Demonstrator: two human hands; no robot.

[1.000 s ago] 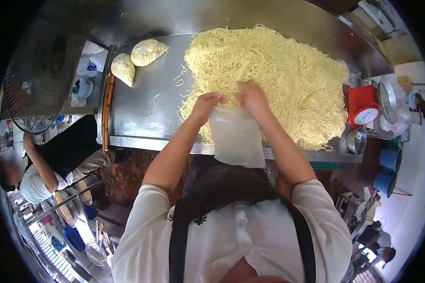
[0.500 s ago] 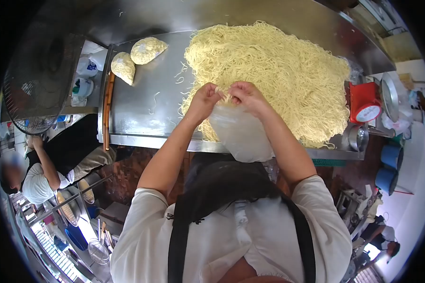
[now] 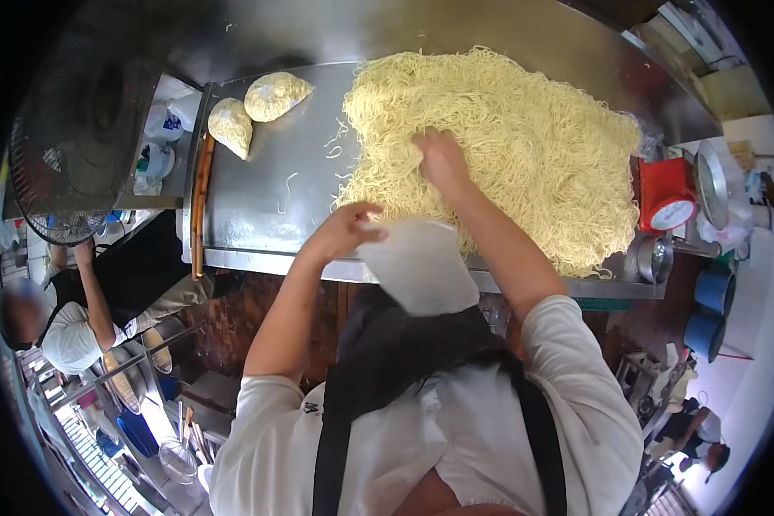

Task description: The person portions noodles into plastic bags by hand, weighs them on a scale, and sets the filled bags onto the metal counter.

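A wide heap of yellow noodles point(image 3: 525, 155) covers the right part of the steel table point(image 3: 258, 206). My left hand point(image 3: 348, 230) pinches the edge of a translucent plastic bag point(image 3: 426, 271), which hangs over the table's front edge. Higher up, my right hand point(image 3: 439, 157) reaches into the noodles near the heap's left side; its fingertips are sunk among the strands, so what they grip is hidden. Two tied bags of noodles, one rounder point(image 3: 277, 95) and one narrower point(image 3: 230, 127), lie at the table's back left.
A red scale point(image 3: 666, 196) stands at the heap's right, with a metal pot point(image 3: 654, 258) in front of it. Wooden rods point(image 3: 202, 206) line the table's left edge. A fan point(image 3: 69, 146) is at the far left, near a person point(image 3: 73, 335); another person point(image 3: 701, 434) is at lower right.
My right hand has left the bag's mouth and moved up into the noodles. My left hand has shifted down and left with the bag, which now hangs lower.
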